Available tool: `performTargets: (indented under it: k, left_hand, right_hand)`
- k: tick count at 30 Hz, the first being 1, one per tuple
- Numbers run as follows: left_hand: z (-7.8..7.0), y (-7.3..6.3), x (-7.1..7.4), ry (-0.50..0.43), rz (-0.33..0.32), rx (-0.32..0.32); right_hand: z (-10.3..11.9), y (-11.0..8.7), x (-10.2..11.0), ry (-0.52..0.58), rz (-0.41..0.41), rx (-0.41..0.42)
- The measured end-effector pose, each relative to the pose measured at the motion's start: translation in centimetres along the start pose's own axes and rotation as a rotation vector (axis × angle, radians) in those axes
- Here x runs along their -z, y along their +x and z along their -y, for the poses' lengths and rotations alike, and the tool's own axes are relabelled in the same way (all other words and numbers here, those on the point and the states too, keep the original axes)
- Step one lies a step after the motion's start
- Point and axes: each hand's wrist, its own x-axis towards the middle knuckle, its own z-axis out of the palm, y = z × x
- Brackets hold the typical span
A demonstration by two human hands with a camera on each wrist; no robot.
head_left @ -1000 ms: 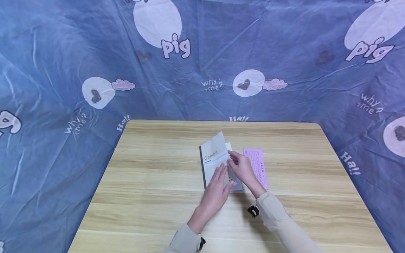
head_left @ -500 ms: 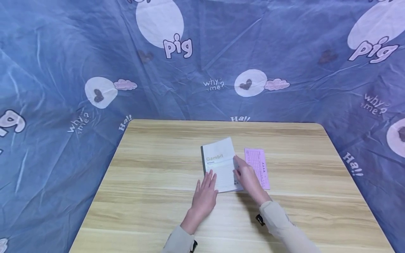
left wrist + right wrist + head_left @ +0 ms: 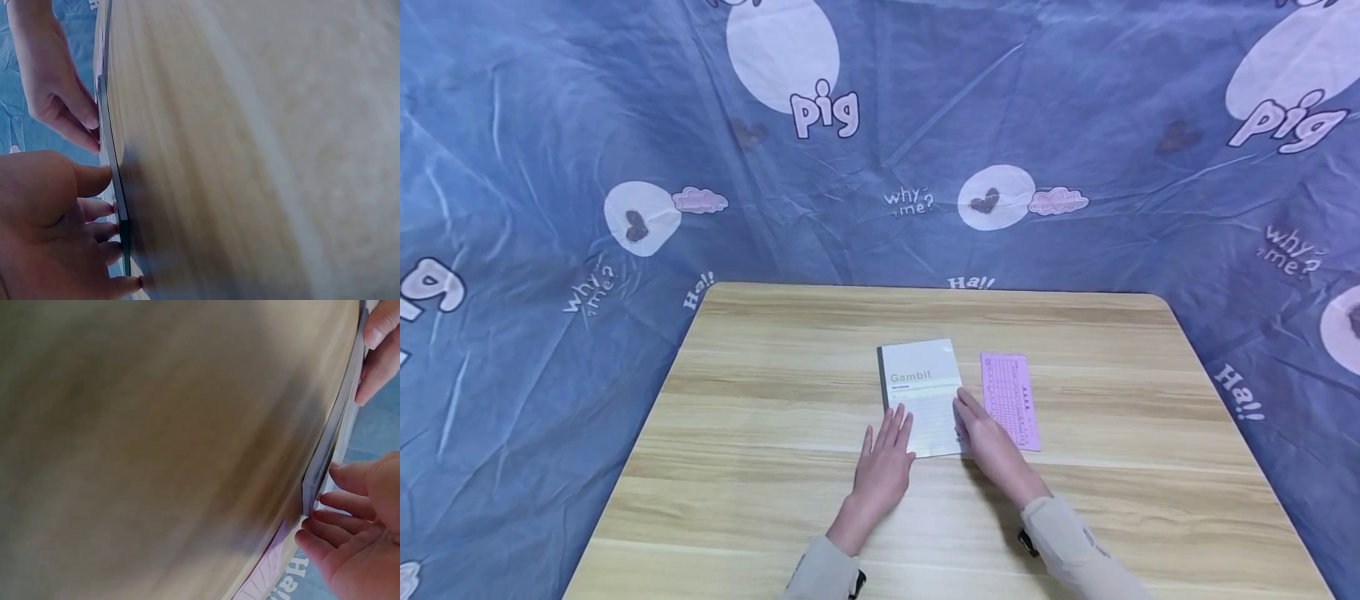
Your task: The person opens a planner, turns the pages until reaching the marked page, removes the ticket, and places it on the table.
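A closed notebook (image 3: 922, 360) lies flat on the table, its white cover marked "Gambit" and its dark spine at the left. Spread straight, the fingers of my left hand (image 3: 882, 475) rest on its lower left corner. My right hand (image 3: 996, 450) touches the lower right edge with its fingers extended. From the left wrist, the notebook's thin edge (image 3: 111, 147) shows beside the left fingertips. In the right wrist view, the right hand (image 3: 359, 519) has its thumb at the top of the notebook's corner and its fingers along the side.
A pink printed form (image 3: 1011, 400) lies to the right of the notebook, a narrow gap away. The wooden table (image 3: 760, 392) meets a blue patterned cloth (image 3: 865, 242) at the back and sides.
The notebook's raised cover has come down flat over the pages. My left hand has slid off the cover's middle to the lower left corner; my right hand has lowered along the right edge.
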Motion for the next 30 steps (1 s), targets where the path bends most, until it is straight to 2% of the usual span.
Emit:
performTargets:
  k: [6,12,21,30]
  left_hand:
    - [0.0,0.1,-0.1,-0.007,-0.001,-0.002]
    - [0.0,0.1,-0.2,0.015,-0.010,-0.005]
    - [0.1,0.2,-0.3,0.032,0.011,0.009]
    - [0.1,0.1,-0.2,0.027,0.008,0.006]
  right_hand:
    - [0.1,-1.1,0.0,-0.049,-0.041,0.091]
    - [-0.1,-2.3,-0.2,-0.068,-0.036,0.116]
    - [-0.3,-3.8,-0.3,-0.095,-0.037,0.147]
    - [-0.1,-4.0,-0.2,-0.122,-0.064,0.163]
